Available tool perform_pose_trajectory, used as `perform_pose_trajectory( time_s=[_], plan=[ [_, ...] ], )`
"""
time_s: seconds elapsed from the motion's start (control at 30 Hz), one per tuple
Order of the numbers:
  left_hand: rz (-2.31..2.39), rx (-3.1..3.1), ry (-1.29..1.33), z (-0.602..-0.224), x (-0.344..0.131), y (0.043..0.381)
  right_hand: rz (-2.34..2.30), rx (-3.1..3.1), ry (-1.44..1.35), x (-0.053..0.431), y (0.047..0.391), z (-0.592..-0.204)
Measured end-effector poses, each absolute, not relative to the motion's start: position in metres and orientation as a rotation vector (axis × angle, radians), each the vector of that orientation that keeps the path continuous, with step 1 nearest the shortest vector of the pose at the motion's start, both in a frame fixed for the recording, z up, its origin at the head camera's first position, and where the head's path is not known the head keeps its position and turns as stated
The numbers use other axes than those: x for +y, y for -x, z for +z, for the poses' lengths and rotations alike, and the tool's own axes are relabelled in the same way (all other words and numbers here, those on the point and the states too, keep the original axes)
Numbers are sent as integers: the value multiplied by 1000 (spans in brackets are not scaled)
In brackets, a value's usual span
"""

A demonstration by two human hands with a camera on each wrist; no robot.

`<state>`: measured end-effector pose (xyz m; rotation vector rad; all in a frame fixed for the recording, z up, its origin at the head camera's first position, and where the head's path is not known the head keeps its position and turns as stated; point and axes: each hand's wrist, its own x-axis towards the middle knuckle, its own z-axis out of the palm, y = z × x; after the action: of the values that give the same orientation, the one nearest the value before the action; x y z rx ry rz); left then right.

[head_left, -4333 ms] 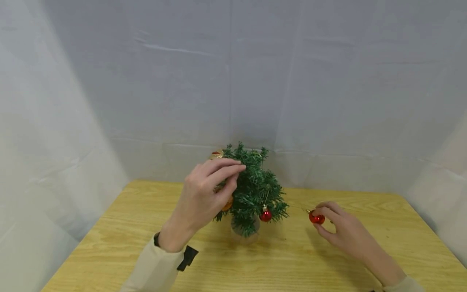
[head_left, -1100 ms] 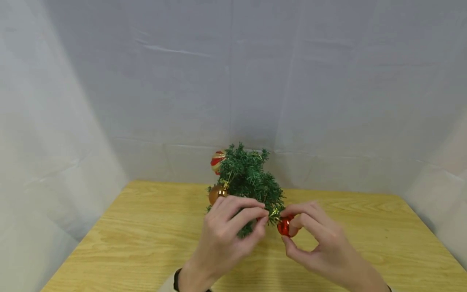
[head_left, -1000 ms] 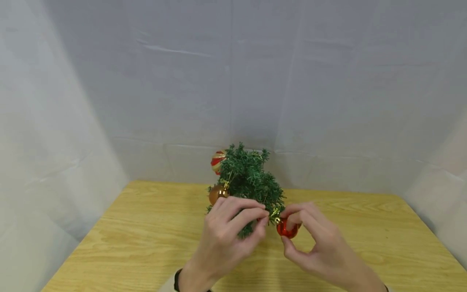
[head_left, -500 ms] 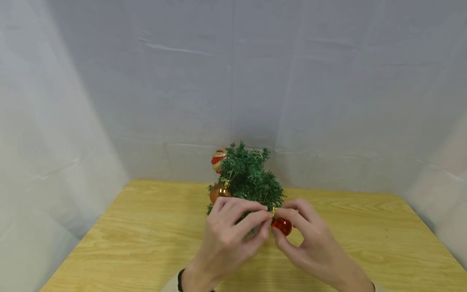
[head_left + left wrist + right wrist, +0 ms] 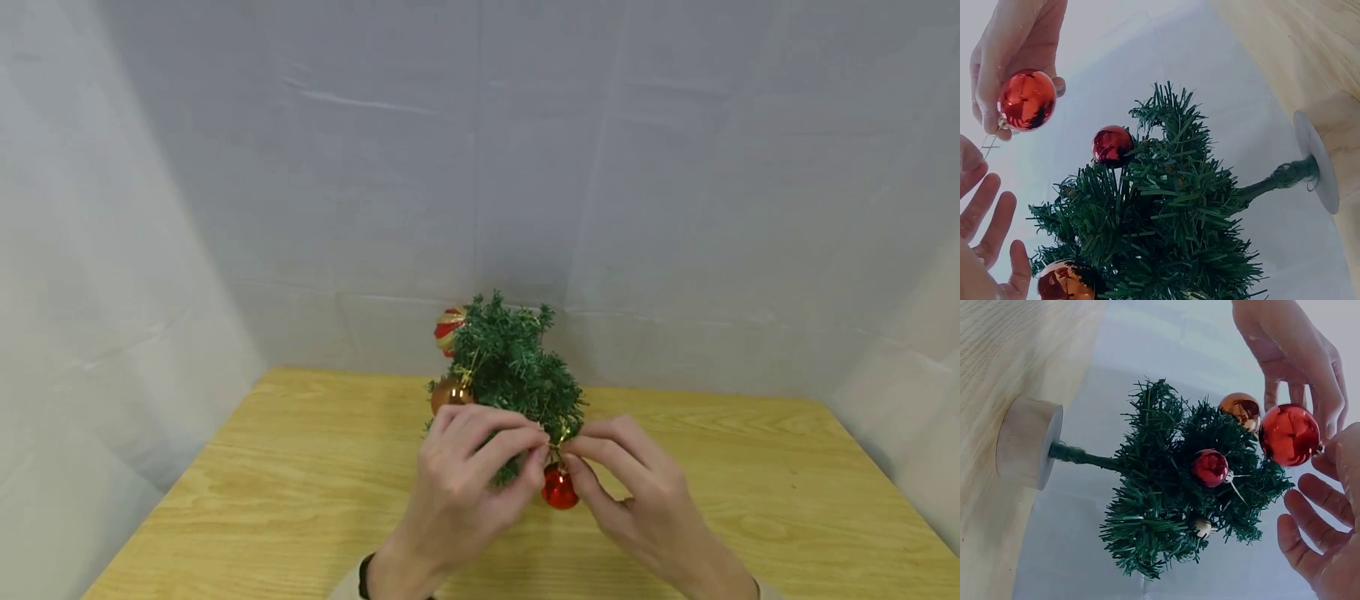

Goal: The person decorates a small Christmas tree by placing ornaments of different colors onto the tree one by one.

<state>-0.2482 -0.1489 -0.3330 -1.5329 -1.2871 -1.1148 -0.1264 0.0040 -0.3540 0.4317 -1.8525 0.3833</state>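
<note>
A shiny red bauble (image 5: 560, 487) hangs below my fingertips, in front of a small green Christmas tree (image 5: 517, 358). My right hand (image 5: 637, 483) pinches it at its gold cap and bow with thumb and fingers. My left hand (image 5: 472, 483) has thumb and fingertips together on the bauble's thin hanging string; in the left wrist view that string (image 5: 989, 147) runs from the cap to the left fingers. Another, smaller red bauble (image 5: 1210, 467) hangs on the tree. An orange bauble (image 5: 452, 395) and a red-and-gold striped bauble (image 5: 448, 331) hang on its left side.
The tree stands on a round wooden base (image 5: 1025, 442), hidden behind my hands in the head view. Under it is a light wooden table (image 5: 300, 467). White sheeting (image 5: 675, 208) rises behind and at both sides.
My right hand has brought the red bauble from the right side to the tree and shifted its grip from the ball up to the cap. My left hand moved down from the tree's upper part.
</note>
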Motion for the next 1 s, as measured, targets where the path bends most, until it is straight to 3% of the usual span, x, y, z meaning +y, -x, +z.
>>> perform_pose_trajectory(
  time_s=[0.47, 1.0],
  plan=[
    [-955, -1291, 1415, -326, -151, 254, -51, -1842, -368, 4, 134, -332],
    [-794, -1476, 1224, -315, -146, 257, -89, -1864, -229, 5, 157, -317]
  ],
)
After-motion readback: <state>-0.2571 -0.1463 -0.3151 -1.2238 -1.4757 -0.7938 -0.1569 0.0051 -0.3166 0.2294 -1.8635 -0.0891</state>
